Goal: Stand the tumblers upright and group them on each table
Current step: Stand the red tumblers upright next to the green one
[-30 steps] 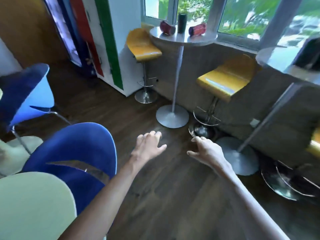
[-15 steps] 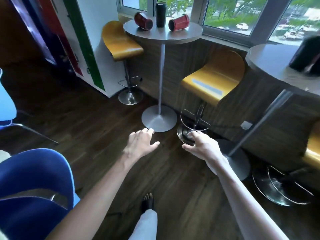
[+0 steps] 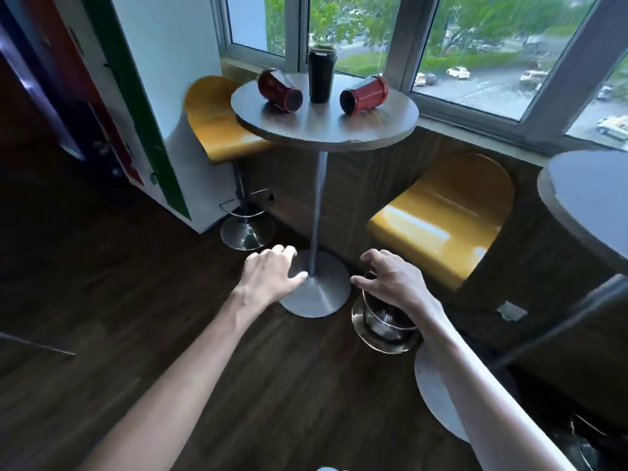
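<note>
A round high table (image 3: pixel 326 130) stands by the window. On it a black tumbler (image 3: pixel 320 76) is upright at the back middle. To its left a red tumbler (image 3: pixel 279 90) lies on its side, and to its right a second red tumbler (image 3: pixel 364 95) also lies tipped over. My left hand (image 3: pixel 272 277) and my right hand (image 3: pixel 396 282) reach forward below table height, fingers spread, holding nothing and well short of the tumblers.
Yellow bar stools stand left (image 3: pixel 217 120) and right (image 3: pixel 441 219) of the table. A second round table (image 3: pixel 577 202) is at the right edge. A white cabinet with a green stripe (image 3: pixel 163 107) is on the left. Dark wood floor lies below.
The view has moved closer to the window table, which now looms larger and nearer. Both hands stay stretched forward and empty. The blue chairs have left the view.
</note>
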Available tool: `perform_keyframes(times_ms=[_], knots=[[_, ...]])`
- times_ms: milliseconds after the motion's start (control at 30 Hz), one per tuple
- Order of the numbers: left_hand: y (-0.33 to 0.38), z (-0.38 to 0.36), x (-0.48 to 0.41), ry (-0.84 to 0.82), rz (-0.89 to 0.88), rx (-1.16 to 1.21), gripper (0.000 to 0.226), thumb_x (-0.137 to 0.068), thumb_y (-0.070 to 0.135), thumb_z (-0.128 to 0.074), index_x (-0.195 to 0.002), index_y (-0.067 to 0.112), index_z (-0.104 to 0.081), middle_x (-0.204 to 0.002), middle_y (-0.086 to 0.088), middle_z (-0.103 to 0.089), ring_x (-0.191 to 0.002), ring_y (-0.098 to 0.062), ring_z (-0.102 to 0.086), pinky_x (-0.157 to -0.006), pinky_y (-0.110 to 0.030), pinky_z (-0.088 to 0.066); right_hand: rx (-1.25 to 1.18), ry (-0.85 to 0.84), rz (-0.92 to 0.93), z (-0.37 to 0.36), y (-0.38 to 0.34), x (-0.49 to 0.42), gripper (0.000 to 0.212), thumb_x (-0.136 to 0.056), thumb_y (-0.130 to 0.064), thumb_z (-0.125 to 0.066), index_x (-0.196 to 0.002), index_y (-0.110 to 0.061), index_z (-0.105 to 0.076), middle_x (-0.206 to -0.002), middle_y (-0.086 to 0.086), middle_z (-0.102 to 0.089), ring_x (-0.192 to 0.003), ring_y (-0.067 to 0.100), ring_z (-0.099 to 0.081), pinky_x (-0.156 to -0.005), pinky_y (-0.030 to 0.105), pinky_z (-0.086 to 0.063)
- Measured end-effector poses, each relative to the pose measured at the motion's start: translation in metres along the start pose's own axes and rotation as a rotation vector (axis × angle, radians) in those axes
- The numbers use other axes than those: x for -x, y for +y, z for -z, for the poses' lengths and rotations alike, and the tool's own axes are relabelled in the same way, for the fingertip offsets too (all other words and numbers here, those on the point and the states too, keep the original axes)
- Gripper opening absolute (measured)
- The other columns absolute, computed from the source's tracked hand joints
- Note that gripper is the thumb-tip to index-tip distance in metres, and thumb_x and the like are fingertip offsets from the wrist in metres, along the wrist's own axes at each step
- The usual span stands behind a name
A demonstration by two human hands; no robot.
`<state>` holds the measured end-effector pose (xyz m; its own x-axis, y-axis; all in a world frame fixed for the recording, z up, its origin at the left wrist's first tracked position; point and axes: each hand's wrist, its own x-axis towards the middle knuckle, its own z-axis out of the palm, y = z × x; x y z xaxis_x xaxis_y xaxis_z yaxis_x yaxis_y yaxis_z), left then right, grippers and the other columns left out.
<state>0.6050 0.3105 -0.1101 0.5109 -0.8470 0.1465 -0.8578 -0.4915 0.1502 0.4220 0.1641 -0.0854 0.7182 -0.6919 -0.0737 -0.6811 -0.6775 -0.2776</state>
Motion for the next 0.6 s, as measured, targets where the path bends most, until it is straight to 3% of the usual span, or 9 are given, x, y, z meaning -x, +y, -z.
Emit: perform_keyframes(times_ms=[233, 433, 600], knots=[[-0.042, 0.019, -0.130, 0.075, 0.026, -0.053, 0.052, -0.084, 0.055, -0.054, -0.123, 0.020, -0.055, -0.116, -0.002, -0.064, -0.106, -0.023, -0.062, -0.091, -0.038, -0.044, -0.044, 0.040, 0.134, 0.033, -0.035, -0.145, 0.054, -0.079, -0.057, -0.059, -0.125, -0.029, -0.050, -0.124, -0.005, -0.057, -0.115, 0.016, -0.055, -0.089, 0.035, -0.048], [-0.082, 0.066, -0.264, 0.251, 0.069, -0.097, 0.050, -0.084, 0.055, -0.054, -0.118, 0.018, -0.059, -0.113, -0.002, -0.066, -0.102, -0.023, -0.063, -0.088, -0.038, -0.044, -0.086, 0.162, 0.274, 0.092, -0.069, -0.289, 0.054, -0.079, -0.059, -0.060, -0.124, -0.031, -0.050, -0.120, -0.003, -0.061, -0.107, 0.018, -0.059, -0.081, 0.034, -0.048], [-0.117, 0.088, -0.360, 0.245, 0.168, 0.185, 0.050, -0.085, 0.051, -0.059, -0.121, 0.016, -0.056, -0.118, -0.005, -0.065, -0.104, -0.024, -0.062, -0.087, -0.038, -0.049, -0.243, 0.192, 0.326, 0.129, -0.091, -0.405, 0.055, -0.079, -0.051, -0.066, -0.125, -0.024, -0.052, -0.118, 0.002, -0.064, -0.103, 0.016, -0.061, -0.080, 0.030, -0.050]])
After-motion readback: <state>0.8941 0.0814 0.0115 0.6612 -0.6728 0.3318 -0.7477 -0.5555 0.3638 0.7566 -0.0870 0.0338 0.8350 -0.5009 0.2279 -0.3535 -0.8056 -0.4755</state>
